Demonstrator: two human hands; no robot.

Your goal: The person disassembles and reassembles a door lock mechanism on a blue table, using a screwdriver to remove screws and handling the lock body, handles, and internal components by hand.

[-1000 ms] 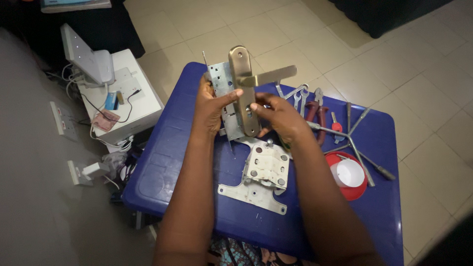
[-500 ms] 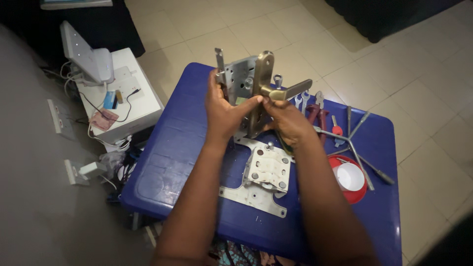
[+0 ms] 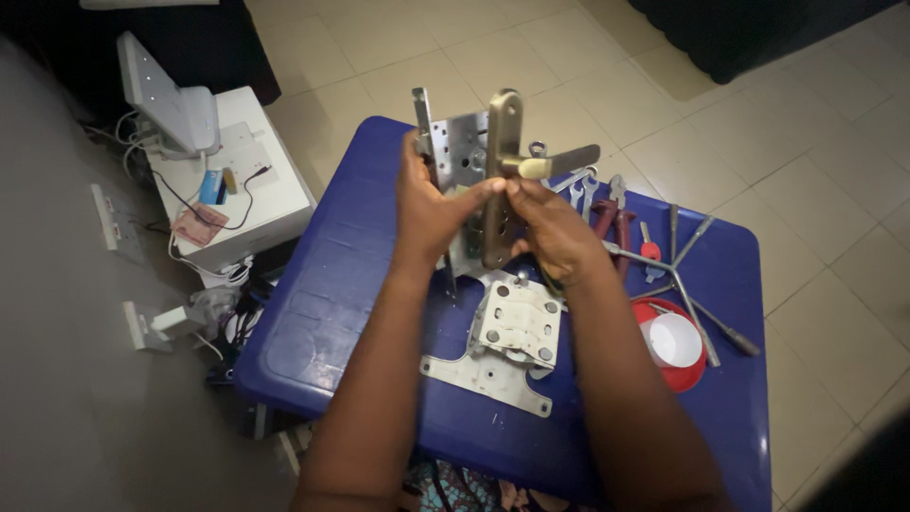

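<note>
Both my hands hold a door lock assembly upright above a blue table (image 3: 332,313). My left hand (image 3: 431,213) grips the silver lock body (image 3: 455,152) from the left side. My right hand (image 3: 550,228) holds the long brass handle plate (image 3: 500,180), whose lever handle (image 3: 559,163) sticks out to the right. Flat on the table just below my hands lie a pale metal lock case (image 3: 519,322) and, under it, a silver plate (image 3: 488,379).
Wrenches, red-handled pliers (image 3: 616,218) and a cross-shaped wrench (image 3: 678,275) lie at the table's right. A red lid holds a white cup (image 3: 673,341). Left of the table, on the tiled floor, stands a white box (image 3: 246,204) with a white device, cables and power strips.
I have lifted the lock assembly a little higher and turned it more upright. The view has drifted slightly; the parts on the table have stayed put.
</note>
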